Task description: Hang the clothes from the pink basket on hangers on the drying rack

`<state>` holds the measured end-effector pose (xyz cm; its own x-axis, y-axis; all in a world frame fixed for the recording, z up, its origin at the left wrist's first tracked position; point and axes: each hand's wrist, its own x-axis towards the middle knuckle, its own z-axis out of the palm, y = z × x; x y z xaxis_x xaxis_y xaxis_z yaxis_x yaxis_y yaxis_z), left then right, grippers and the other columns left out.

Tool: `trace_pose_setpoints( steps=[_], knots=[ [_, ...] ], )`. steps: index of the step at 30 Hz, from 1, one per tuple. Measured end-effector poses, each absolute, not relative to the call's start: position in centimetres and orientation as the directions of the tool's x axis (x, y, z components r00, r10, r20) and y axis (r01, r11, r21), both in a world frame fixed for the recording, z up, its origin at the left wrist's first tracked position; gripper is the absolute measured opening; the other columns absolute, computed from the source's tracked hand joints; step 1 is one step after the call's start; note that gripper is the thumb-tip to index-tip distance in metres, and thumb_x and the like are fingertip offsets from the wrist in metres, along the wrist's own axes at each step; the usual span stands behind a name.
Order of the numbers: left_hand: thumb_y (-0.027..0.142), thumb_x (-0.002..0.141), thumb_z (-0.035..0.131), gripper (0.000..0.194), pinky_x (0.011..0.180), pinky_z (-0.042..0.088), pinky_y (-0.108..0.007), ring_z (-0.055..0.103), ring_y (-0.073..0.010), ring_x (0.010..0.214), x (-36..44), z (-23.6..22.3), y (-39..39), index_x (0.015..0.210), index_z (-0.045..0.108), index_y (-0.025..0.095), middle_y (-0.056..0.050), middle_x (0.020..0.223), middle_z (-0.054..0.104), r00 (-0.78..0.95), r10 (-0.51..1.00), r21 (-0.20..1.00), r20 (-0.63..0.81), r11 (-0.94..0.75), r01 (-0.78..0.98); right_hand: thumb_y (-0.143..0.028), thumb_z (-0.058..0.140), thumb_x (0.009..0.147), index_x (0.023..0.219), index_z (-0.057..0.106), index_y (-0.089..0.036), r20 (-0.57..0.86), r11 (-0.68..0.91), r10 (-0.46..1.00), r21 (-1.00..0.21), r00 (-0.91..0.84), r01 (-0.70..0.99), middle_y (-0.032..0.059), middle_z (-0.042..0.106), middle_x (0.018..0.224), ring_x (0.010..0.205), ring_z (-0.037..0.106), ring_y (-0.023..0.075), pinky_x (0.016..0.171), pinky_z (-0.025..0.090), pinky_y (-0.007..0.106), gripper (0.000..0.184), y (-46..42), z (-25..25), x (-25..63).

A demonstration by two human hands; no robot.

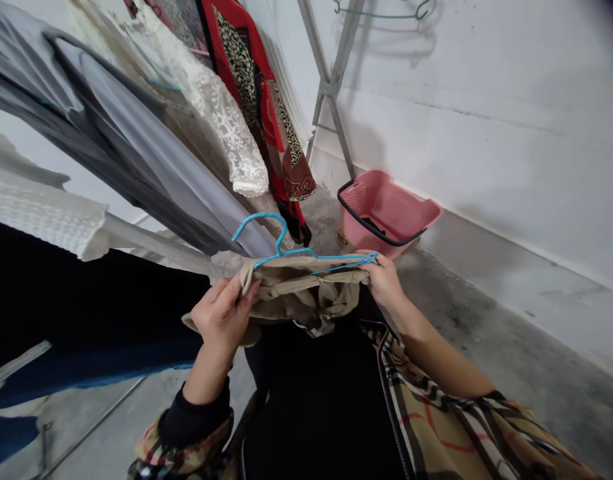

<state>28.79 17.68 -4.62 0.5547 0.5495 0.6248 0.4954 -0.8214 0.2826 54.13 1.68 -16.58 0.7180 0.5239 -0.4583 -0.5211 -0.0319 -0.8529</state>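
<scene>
A beige garment point(291, 303) is stretched between my two hands in front of my body. A blue wire hanger point(281, 252) lies along its top edge, its hook pointing up and to the left. The left end of the hanger goes into the cloth, where my left hand point(222, 310) is closed on the garment. My right hand point(384, 280) is closed round the hanger's right end and the cloth edge beside it. The fingertips of my right hand are partly hidden behind the cloth. Which kind of garment it is I cannot tell.
A pink basket point(411, 215) with a dark handle stands by the wall at the right. Grey cloth point(136, 147), a white lace sleeve point(231, 127) and a red patterned garment point(264, 73) hang at the left. A metal rack leg point(330, 87) and a green hanger point(381, 13) are behind.
</scene>
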Motion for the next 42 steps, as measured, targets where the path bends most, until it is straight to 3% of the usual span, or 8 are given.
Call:
trace_pose_setpoints(
  steps=[13,16,21,27,33,35,38,42],
  knots=[
    [0.027,0.084,0.066,0.019,0.045,0.033,-0.017,0.042,-0.0054,0.045,28.2,-4.4,16.9,0.069,0.069,0.016,0.004,0.050,0.048,0.599,0.568,0.251,0.564,-0.810,0.531,-0.017,0.052,0.059,0.081,0.074,-0.017,-0.108,-0.151,0.554,-0.988,0.826,-0.028,0.0002,0.071,0.074,0.070,0.062,0.0146,0.069,0.048,0.026,0.031,0.9,-13.4,57.0],
    [0.025,0.083,0.067,0.021,0.044,0.033,-0.017,0.041,-0.0051,0.043,28.2,-4.0,16.8,0.065,0.066,0.016,0.004,0.048,0.046,0.603,0.540,0.262,0.587,-0.832,0.489,-0.016,0.052,0.058,0.078,0.074,-0.017,-0.125,-0.146,0.564,-0.988,0.816,-0.051,0.0010,0.072,0.074,0.069,0.063,0.0146,0.067,0.048,0.025,0.030,1.0,-13.0,56.9],
    [0.025,0.082,0.069,0.016,0.046,0.037,-0.015,0.046,-0.0050,0.044,27.8,-3.8,16.6,0.070,0.067,0.014,0.004,0.051,0.051,0.603,0.556,0.320,0.572,-0.828,0.460,-0.018,0.052,0.055,0.080,0.073,-0.016,-0.289,-0.102,0.585,-0.953,0.758,-0.285,0.0019,0.072,0.072,0.060,0.062,0.0141,0.056,0.047,0.023,0.032,1.0,-12.7,56.8],
    [0.035,0.082,0.070,0.021,0.055,0.045,-0.016,0.060,-0.0089,0.055,27.3,-5.1,15.6,0.091,0.073,0.016,0.000,0.064,0.066,0.613,0.566,0.243,0.552,-0.812,0.531,-0.016,0.042,0.059,0.077,0.077,-0.018,-0.037,-0.257,0.620,-0.953,0.784,0.158,0.0026,0.075,0.075,0.069,0.066,0.0178,0.068,0.052,0.029,0.039,0.9,-13.4,56.7],
    [0.030,0.087,0.063,0.015,0.046,0.031,-0.019,0.055,-0.0078,0.052,27.3,-6.9,15.6,0.089,0.075,0.021,0.002,0.059,0.060,0.698,0.606,0.110,0.382,-0.780,0.616,-0.013,0.041,0.066,0.085,0.077,-0.017,0.089,-0.243,0.589,-0.929,0.803,0.281,0.0040,0.075,0.080,0.070,0.068,0.0165,0.066,0.053,0.027,0.041,0.2,-11.3,56.1],
    [0.032,0.086,0.063,0.017,0.047,0.031,-0.019,0.055,-0.0083,0.053,27.3,-7.5,16.1,0.086,0.075,0.020,0.001,0.059,0.061,0.648,0.668,0.182,0.367,-0.734,0.654,-0.012,0.045,0.070,0.090,0.077,-0.017,0.075,-0.164,0.801,-0.926,0.594,0.339,0.0047,0.075,0.084,0.075,0.069,0.0164,0.069,0.055,0.026,0.038,-0.6,-9.4,56.3],
    [0.033,0.084,0.064,0.020,0.051,0.040,-0.019,0.054,-0.0090,0.052,27.1,-7.8,16.9,0.078,0.074,0.017,0.001,0.057,0.061,0.541,0.756,0.461,0.367,-0.654,0.601,-0.018,0.058,0.079,0.109,0.073,-0.020,0.085,0.022,0.987,-0.909,0.133,0.416,0.0077,0.071,0.110,0.096,0.068,0.0187,0.076,0.057,0.027,0.034,-1.7,-7.0,57.2],
    [0.036,0.076,0.068,0.021,0.055,0.048,-0.022,0.056,-0.0115,0.053,26.8,-7.3,17.8,0.071,0.072,0.016,0.001,0.057,0.063,0.488,0.811,0.690,0.322,-0.555,0.466,-0.032,0.069,0.082,0.132,0.059,-0.024,0.282,0.050,0.913,-0.796,0.296,0.604,0.0110,0.058,0.132,0.121,0.057,0.0238,0.094,0.053,0.038,0.051,-2.0,-5.8,58.6]
  ],
)
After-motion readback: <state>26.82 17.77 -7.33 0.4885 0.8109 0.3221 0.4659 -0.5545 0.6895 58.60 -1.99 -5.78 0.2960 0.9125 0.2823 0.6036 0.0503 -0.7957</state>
